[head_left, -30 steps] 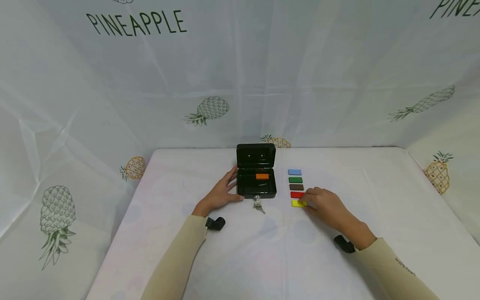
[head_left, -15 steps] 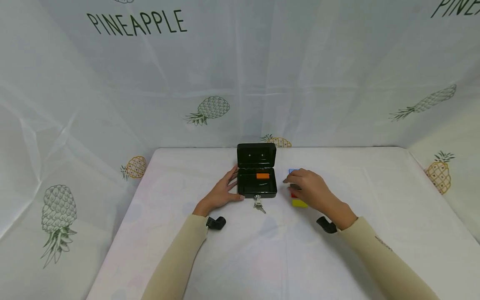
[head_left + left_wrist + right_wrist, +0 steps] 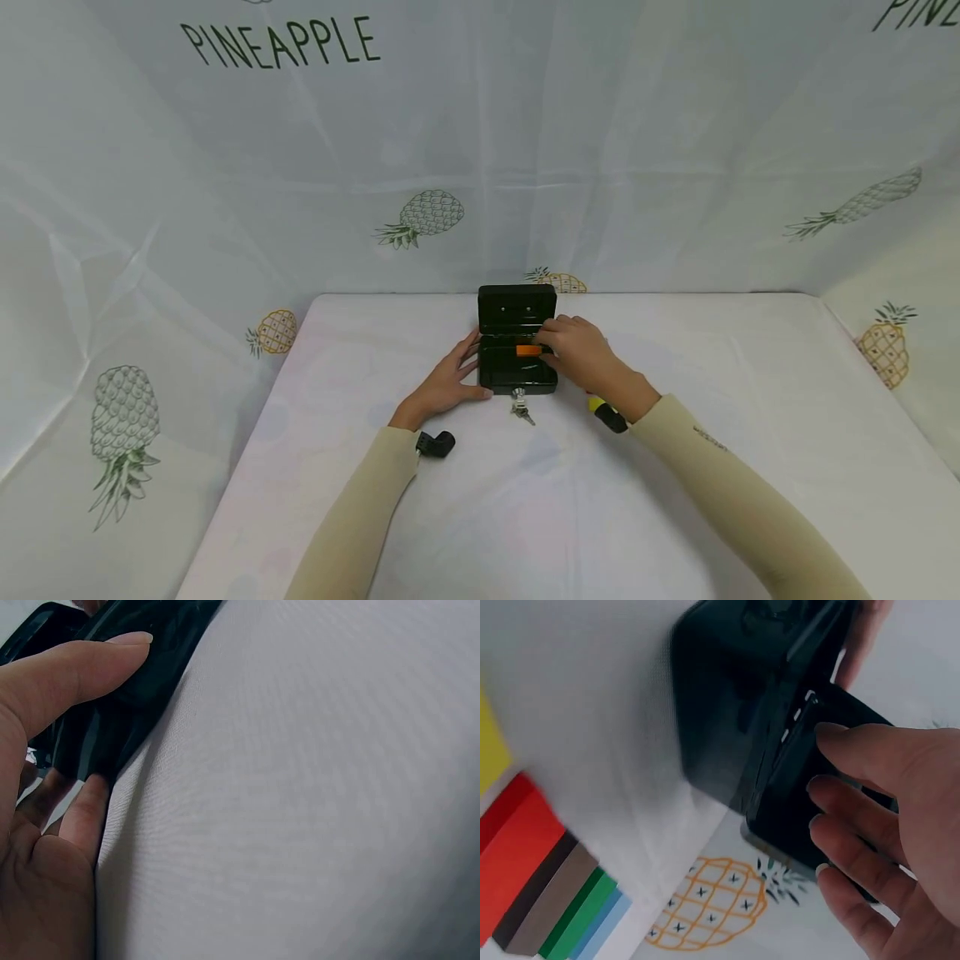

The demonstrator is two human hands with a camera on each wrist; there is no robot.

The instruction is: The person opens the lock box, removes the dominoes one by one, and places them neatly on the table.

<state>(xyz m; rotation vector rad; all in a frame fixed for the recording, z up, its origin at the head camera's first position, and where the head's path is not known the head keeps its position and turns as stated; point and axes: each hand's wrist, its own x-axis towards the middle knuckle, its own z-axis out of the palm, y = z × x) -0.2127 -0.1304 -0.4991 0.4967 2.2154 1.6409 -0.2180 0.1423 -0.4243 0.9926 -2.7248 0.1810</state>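
Note:
A small black cash box [image 3: 502, 375] stands with its lid [image 3: 517, 305] raised and an orange block [image 3: 528, 351] inside. My left hand [image 3: 442, 390] rests against the box's left side, fingers fairly straight, thumb at the near corner. My right hand [image 3: 581, 350] reaches over the right part of the box, its fingertips by the orange block. In the right wrist view its loosely bent fingers overlap the lid and hold nothing visible; whether they touch it I cannot tell. Keys [image 3: 522, 410] hang from the front lock.
Right of the box, the right wrist view shows a row of yellow [image 3: 489, 746], red [image 3: 514, 844], brown [image 3: 551, 900], green [image 3: 580, 919] and blue [image 3: 604, 930] blocks. In the head view my right arm mostly covers them. A pineapple-print cloth [image 3: 517, 158] hangs behind the table.
My right hand has left the yellow block, passed up over the row of blocks and moved left to the box. The left hand stays where it was.

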